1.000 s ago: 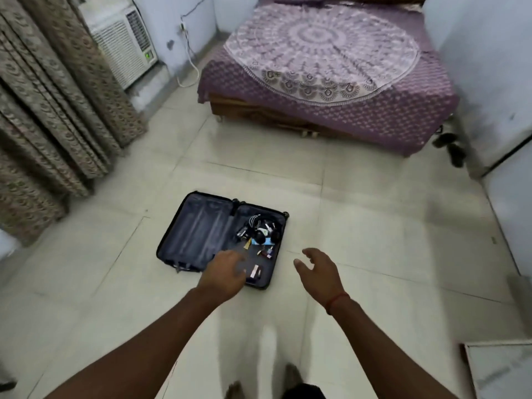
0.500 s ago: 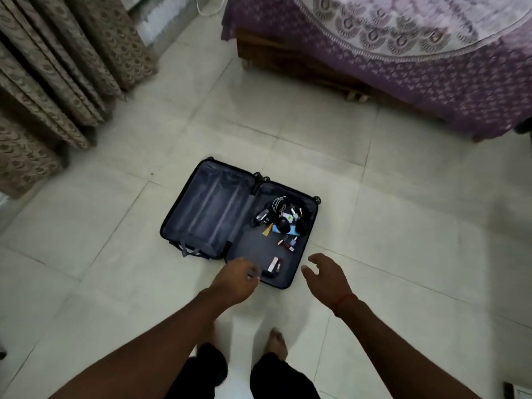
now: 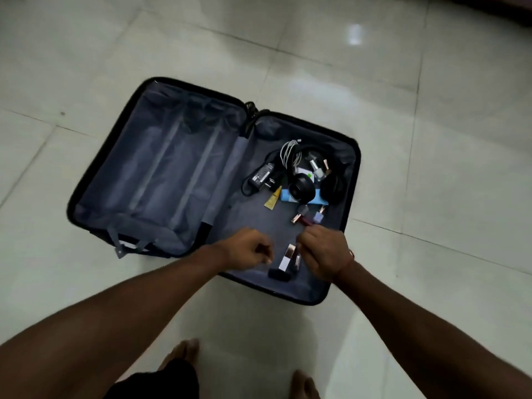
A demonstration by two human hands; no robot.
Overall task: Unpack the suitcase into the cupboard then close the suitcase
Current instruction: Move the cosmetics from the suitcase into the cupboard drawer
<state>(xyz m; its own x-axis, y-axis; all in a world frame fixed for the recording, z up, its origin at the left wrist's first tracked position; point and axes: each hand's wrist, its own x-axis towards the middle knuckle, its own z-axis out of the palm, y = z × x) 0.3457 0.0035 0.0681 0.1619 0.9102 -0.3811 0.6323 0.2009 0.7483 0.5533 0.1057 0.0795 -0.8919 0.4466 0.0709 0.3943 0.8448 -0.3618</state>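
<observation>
Reaching down into the open suitcase (image 3: 161, 174) on the floor (image 3: 431, 139), both hands are low over the little things near its front edge. The left hand (image 3: 247, 251) has its fingers curled in, but I cannot tell if it holds anything. The right hand (image 3: 322, 254) is bent beside a small white tube (image 3: 286, 257), and I cannot tell if it has pinched the tube yet. These things are tiny and smooth, so one could slip out and roll away on the shiny floor. Farther back, a white cable (image 3: 289, 152) lies tangled with black headphones (image 3: 316, 180) and a charger (image 3: 262, 174). Pulling one could drag the others out and drop them. Small bottles (image 3: 316, 168) might break if they fall. The cupboard is not in view.
</observation>
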